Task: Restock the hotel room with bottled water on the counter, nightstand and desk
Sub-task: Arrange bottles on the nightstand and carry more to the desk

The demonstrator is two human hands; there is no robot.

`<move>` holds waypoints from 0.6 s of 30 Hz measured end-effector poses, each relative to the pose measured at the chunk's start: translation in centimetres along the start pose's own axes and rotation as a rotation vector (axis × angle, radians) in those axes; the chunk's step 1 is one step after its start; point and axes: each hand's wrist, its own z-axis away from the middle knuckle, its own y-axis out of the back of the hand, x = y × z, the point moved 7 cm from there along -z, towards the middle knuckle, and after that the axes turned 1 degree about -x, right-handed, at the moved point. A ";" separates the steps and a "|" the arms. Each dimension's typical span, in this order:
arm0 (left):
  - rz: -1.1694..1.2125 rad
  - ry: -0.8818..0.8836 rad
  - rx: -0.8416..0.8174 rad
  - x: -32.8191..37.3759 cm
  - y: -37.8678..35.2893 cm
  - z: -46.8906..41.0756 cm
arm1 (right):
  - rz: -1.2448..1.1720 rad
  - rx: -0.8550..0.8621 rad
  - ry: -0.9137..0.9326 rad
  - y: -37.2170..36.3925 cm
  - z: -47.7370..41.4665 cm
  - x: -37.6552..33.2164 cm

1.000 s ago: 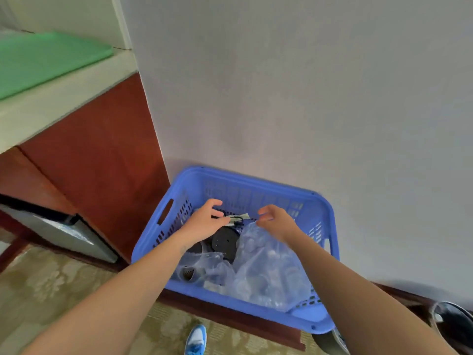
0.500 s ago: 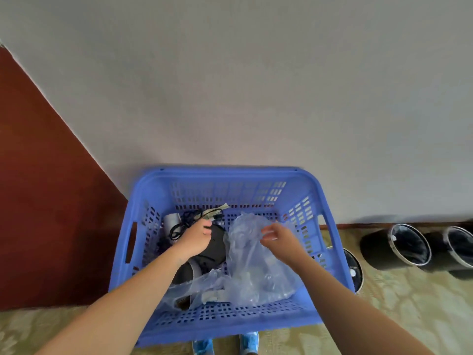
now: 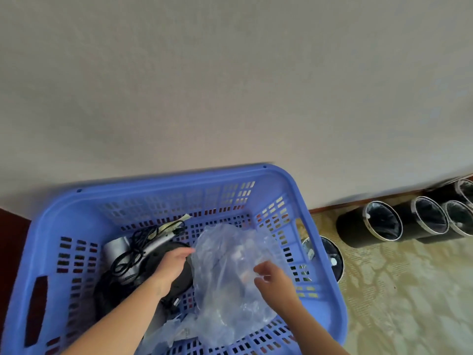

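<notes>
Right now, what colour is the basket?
The basket is blue; the head view shows it.

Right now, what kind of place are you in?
Probably a hotel room: patterned carpet, a row of black bins along the wall, and a blue basket holding a hair dryer and a plastic bag, like housekeeping supplies.

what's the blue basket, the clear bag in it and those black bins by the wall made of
Blue basket: moulded plastic, smooth finish, judging by its uniform colour and slotted lattice walls.
Clear bag: thin glossy plastic film; it crinkles and shows the contents through it.
Black bins: dark matte bodies, perhaps plastic or coated metal, with shiny metal-looking rims; hard to say.
</notes>
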 end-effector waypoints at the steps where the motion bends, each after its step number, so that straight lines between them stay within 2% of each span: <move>1: 0.088 0.028 -0.036 -0.1 -0.9 -0.4 | 0.011 0.018 0.001 0.3 -0.4 0.4; 3: 0.217 0.121 -0.165 -0.2 -2.9 -0.4 | 0.010 0.055 0.014 0.9 -1.1 0.8; 4: 0.194 0.157 -0.231 -0.1 -4.1 -0.4 | 0.004 0.068 0.021 1.1 -1.6 1.0; 5: 0.105 0.183 -0.296 -0.1 -5.2 -0.3 | 0.002 0.076 0.027 1.3 -2.0 1.1; 7: -0.243 0.141 -0.418 0.4 -7.6 -0.3 | 0.013 0.076 0.043 1.7 -2.8 1.3; 9: -0.533 -0.004 -0.413 1.7 -9.4 -0.9 | 0.024 0.058 0.060 1.8 -3.7 1.5; 10: -0.569 -0.050 -0.381 2.1 -10.0 -1.3 | 0.029 0.045 0.062 1.8 -4.0 1.7; 13: -0.466 -0.160 -0.326 2.9 -10.8 -2.2 | 0.035 0.014 0.049 1.6 -4.9 2.5; 15: -0.481 -0.229 -0.331 2.6 -11.4 -2.7 | 0.020 -0.005 0.032 1.4 -5.6 3.1; 17: -0.418 -0.200 -0.335 2.0 -12.6 -3.1 | 0.011 -0.021 0.031 1.2 -6.2 3.3; 18: -0.342 -0.126 -0.302 1.5 -13.0 -3.5 | 0.007 -0.023 0.034 1.0 -6.5 3.2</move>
